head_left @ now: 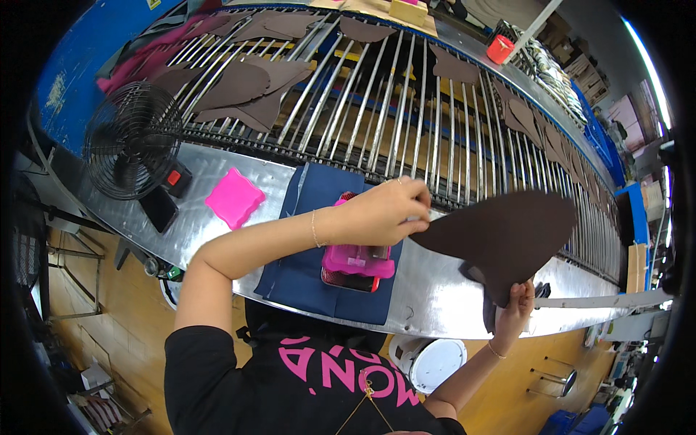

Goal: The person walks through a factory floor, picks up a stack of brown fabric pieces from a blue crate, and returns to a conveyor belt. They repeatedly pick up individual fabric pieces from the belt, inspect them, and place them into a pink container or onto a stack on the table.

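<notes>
Both hands hold a flat dark brown cut piece (500, 235), leather-like and curved in outline, above the right part of the metal bench. My left hand (391, 212) pinches its pointed left corner. My right hand (516, 315) grips its lower edge, fingers closed. Beneath my left forearm sits a bright pink box (355, 262) with a red edge, partly hidden by the arm. It rests on a folded navy cloth (362, 308). A pink wavy-edged lid-like plate (235, 198) lies farther left on the bench.
Behind the bench (449, 308) runs a rack of metal rollers (377, 116) carrying several brown cut pieces (246, 87). A black fan (134, 141) and a phone (158, 209) are at the left. A white bucket (438, 364) stands below the bench; a red cup (500, 49) is far right.
</notes>
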A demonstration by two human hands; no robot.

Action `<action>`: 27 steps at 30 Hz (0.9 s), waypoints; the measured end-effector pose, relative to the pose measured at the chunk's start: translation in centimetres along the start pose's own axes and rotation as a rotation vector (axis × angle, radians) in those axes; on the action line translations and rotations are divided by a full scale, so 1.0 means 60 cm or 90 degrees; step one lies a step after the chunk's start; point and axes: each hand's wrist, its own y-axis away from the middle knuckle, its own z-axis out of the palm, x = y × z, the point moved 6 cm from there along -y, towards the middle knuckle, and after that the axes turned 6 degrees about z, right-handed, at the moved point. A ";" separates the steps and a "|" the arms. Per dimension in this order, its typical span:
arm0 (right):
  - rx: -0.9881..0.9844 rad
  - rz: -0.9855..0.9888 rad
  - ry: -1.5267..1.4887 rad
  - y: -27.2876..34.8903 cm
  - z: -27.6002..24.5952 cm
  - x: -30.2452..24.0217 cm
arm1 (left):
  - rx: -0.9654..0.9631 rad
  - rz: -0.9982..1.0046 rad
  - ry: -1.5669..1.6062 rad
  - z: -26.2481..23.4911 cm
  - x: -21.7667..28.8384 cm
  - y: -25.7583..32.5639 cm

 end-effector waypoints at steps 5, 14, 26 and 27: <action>-0.007 0.151 -0.067 -0.114 0.161 -0.034 | 0.275 -0.180 0.118 -0.125 -0.019 0.056; -0.308 0.286 -0.049 -0.285 0.558 0.184 | 0.527 -0.503 0.033 -0.196 -0.023 0.378; -0.036 -0.022 0.360 -0.269 0.417 0.101 | 0.585 -0.564 0.028 -0.206 -0.022 0.446; 0.004 -0.023 0.369 -0.252 0.363 0.097 | 0.578 -0.569 0.031 -0.202 -0.023 0.439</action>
